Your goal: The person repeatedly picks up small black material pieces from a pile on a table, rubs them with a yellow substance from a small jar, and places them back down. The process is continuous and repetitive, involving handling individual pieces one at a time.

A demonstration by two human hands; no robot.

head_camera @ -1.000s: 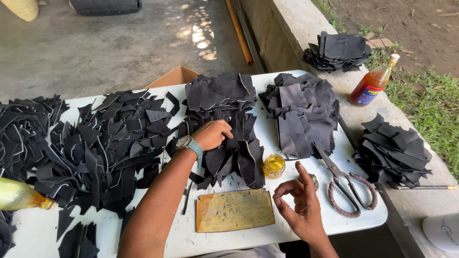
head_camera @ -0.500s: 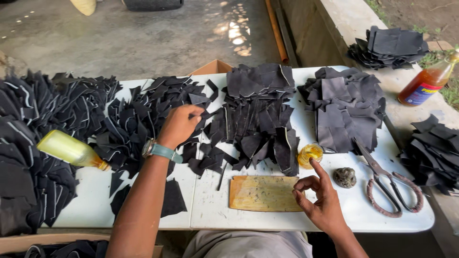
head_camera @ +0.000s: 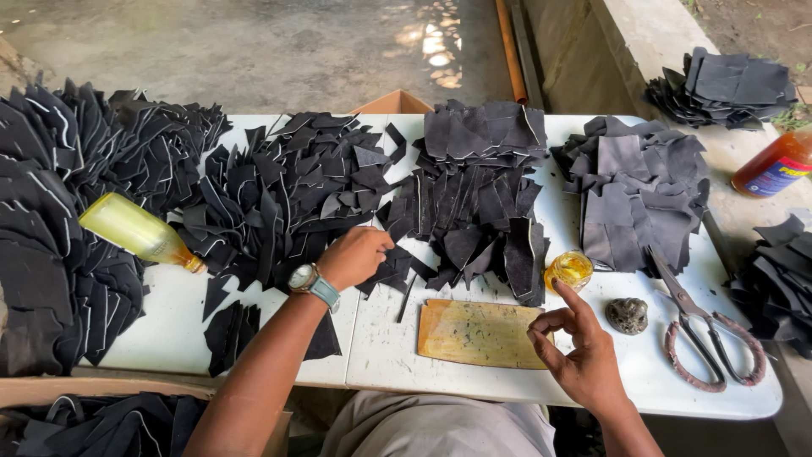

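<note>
Black leather offcuts (head_camera: 397, 267): light, limp; pinch at an edge | left hand (head_camera: 353, 256) closed on them, apparently | right hand (head_camera: 582, 351) half-curled, empty, above board (head_camera: 478, 334)

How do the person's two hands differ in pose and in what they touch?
The left hand lies curled, knuckles up, on the black cut pieces, while the right hand is raised above the table edge and holds nothing. The left hand's fingers are closed on the pieces; the right hand's are loosely bent, forefinger pointing toward the small yellow jar. Only the left wrist bears a watch. Both hands are bare.
</note>
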